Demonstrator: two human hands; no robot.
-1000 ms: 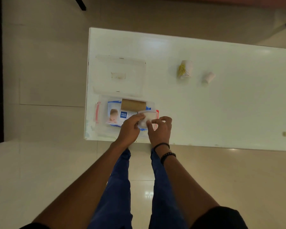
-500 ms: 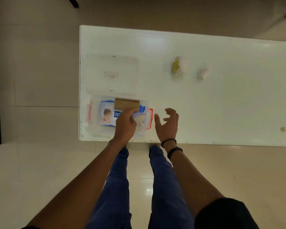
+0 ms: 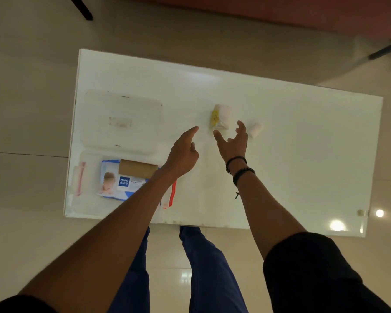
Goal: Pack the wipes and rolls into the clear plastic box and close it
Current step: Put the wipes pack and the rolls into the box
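Hovering just short of the white, yellow-labelled paper roll (image 3: 220, 116) at mid-worktop (image 3: 303, 159), left hand (image 3: 183, 152) and right hand (image 3: 234, 144) are held empty, fingers spread. Roll judged light, squashable; best gripped gently round its sides.

Plain indoor rm, type unclear: glossy beige tile floor (image 3: 29, 114), white table (image 3: 303, 159).

Both bare arms reach toward 12 o'clock. The left hand (image 3: 182, 152) is empty, forefinger extended; the right hand (image 3: 234, 144), at its 3 o'clock, spreads loose, empty fingers.
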